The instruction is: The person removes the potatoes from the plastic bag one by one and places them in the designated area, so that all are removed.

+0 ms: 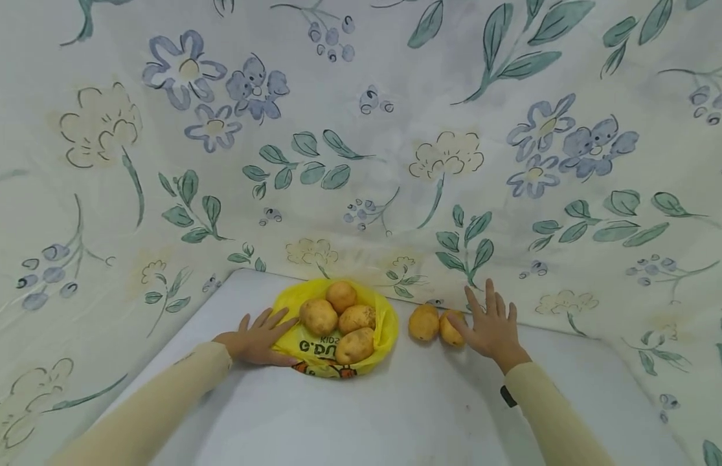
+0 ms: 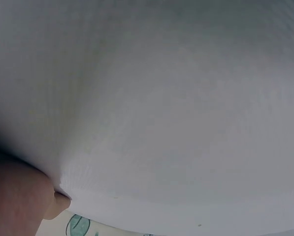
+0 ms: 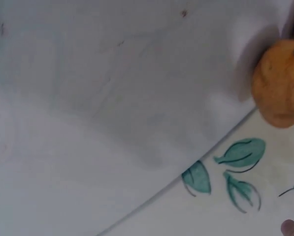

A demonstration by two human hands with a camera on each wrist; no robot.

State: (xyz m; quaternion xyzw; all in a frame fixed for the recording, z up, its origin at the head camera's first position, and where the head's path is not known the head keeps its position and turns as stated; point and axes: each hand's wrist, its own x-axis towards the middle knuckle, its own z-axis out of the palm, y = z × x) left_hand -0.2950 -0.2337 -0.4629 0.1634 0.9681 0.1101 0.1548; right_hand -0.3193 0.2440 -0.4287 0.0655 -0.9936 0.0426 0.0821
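Our L hand (image 1: 258,339), fingers spread, rests on the yellow bag (image 1: 387,327), lower ctr; our R hand (image 1: 493,330), fingers splayed, by two loose potatoes (image 1: 423,323), right of ctr. Hard R push may roll these off the bench (image 1: 372,421); L tug could spill bagged potatoes (image 1: 318,317).

Four tan potatoes (image 1: 318,318) rest on a crumpled yellow bag (image 1: 387,327); two more potatoes (image 1: 423,323) sit right of it
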